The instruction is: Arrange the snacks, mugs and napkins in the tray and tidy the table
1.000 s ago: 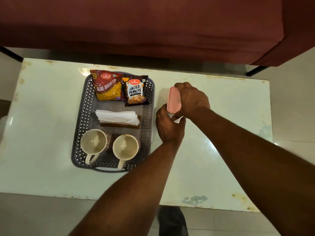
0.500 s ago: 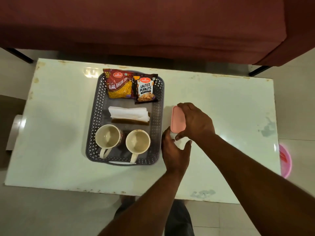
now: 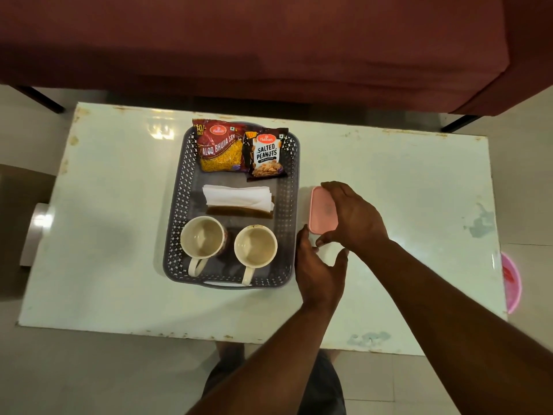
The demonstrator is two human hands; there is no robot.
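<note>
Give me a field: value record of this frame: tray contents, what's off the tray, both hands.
tray: grey perforated tray on white table
far end: Aloo Bhujia Sev packet, Salted Peanuts packet, overlapping
middle: folded white napkins
near end: two mugs, upright, look empty, handles toward the person
off tray: pink box, on table right of tray
right hand: resting over pink box, fingers around it
left hand: open, just short of the box

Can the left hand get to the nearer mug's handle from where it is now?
Probably yes. The left hand hangs open just outside the tray's right wall, and the mug's handle points toward the near rim with nothing lying over it. It only has to clear the low wall.
</note>
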